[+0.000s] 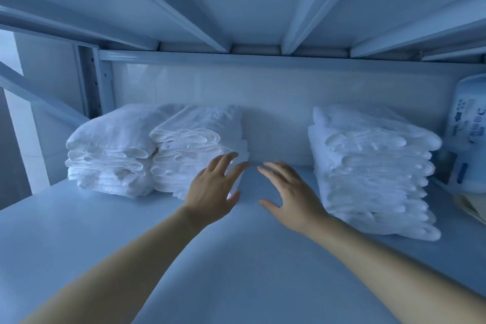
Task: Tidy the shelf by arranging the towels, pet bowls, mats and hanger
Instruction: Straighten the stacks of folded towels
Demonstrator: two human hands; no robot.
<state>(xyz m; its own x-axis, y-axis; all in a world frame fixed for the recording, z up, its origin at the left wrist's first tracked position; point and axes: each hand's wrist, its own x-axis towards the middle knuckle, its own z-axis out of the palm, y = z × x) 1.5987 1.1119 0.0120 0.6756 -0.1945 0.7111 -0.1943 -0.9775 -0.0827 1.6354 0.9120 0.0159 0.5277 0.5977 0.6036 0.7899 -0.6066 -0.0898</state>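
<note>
Three stacks of folded white towels stand on the pale shelf board [131,244]. The left stack [110,150] and the middle stack [194,139] touch each other. The right stack [368,173] is taller and stands apart. My left hand [213,192] hovers with fingers spread just in front of the middle stack's right edge. My right hand [289,192] is spread in the gap between the middle and right stacks. Neither hand holds anything. No pet bowls, mats or hanger are in view.
A white plastic package with blue print [465,134] stands at the far right against the back wall. A pale object [473,208] lies below it at the frame's edge. The upper shelf's beams [263,50] hang low overhead. A shelf upright [92,81] stands at back left.
</note>
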